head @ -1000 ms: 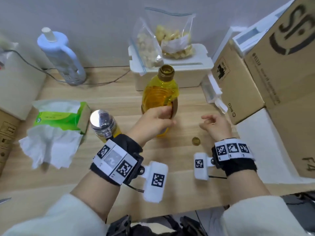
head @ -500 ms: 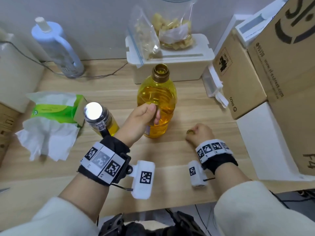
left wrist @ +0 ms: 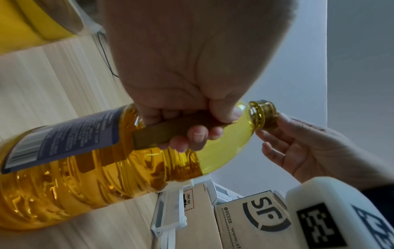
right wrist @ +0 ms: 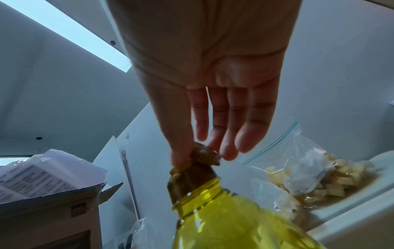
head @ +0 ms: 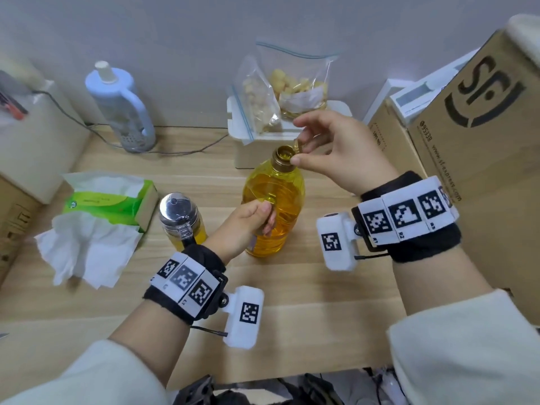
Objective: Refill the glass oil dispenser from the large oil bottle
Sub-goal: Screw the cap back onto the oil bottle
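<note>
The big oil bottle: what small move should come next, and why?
Probably lower the cap squarely onto the large oil bottle's open mouth and start twisting. The right hand's fingers pinch the cap, tilted, at the mouth's rim. The left hand grips the handle, steadying the bottle upright. The glass dispenser beside it already wears its lid.

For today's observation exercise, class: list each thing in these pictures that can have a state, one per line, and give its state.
Oil bottle: upright on the table, mouth open, nearly full.
Cap: off, tilted at the bottle's mouth, pinched by the right hand.
Left hand: grips the bottle's handle.
Dispenser: upright, metal lid on, some oil inside.
Zip bag: sealed, holds pale pieces.
Tissue pack: open, tissues pulled out.
</note>
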Demonstrator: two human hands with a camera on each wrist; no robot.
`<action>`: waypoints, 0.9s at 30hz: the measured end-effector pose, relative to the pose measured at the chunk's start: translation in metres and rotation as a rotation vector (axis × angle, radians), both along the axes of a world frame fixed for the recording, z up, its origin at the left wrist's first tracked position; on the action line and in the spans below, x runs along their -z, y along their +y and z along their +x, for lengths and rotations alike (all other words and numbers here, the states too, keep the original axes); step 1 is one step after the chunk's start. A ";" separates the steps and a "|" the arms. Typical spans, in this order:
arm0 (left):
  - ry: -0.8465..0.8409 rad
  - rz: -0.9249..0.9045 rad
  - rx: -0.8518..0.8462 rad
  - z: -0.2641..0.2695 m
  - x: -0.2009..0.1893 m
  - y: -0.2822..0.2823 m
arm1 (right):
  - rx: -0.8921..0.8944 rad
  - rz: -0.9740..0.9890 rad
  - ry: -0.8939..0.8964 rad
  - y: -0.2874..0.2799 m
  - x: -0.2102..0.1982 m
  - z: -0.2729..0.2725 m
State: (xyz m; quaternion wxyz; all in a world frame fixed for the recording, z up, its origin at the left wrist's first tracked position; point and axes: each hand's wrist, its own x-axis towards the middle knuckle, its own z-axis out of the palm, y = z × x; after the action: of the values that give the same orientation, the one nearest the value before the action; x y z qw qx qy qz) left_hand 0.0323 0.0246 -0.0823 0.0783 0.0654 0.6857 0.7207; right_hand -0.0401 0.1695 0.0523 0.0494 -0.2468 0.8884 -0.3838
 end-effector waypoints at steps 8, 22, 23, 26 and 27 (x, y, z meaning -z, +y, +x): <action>-0.015 0.017 0.002 -0.002 0.004 -0.001 | -0.124 0.265 0.104 -0.013 -0.017 0.001; -0.038 -0.023 0.035 -0.002 0.000 -0.004 | -0.002 0.682 0.272 -0.038 -0.028 0.009; -0.041 -0.026 0.033 -0.002 -0.001 -0.004 | 0.021 0.700 0.288 -0.040 -0.028 0.011; -0.043 -0.027 0.030 -0.001 -0.001 -0.003 | 0.015 0.754 0.291 -0.044 -0.031 0.015; -0.044 -0.028 0.028 -0.001 -0.001 -0.003 | -0.011 0.759 0.276 -0.044 -0.032 0.014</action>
State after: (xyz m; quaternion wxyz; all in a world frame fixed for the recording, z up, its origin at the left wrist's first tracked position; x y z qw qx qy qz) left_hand 0.0318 0.0212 -0.0812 0.1044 0.0582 0.6928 0.7111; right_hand -0.0258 0.1254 0.0839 0.0193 -0.2650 0.9640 0.0087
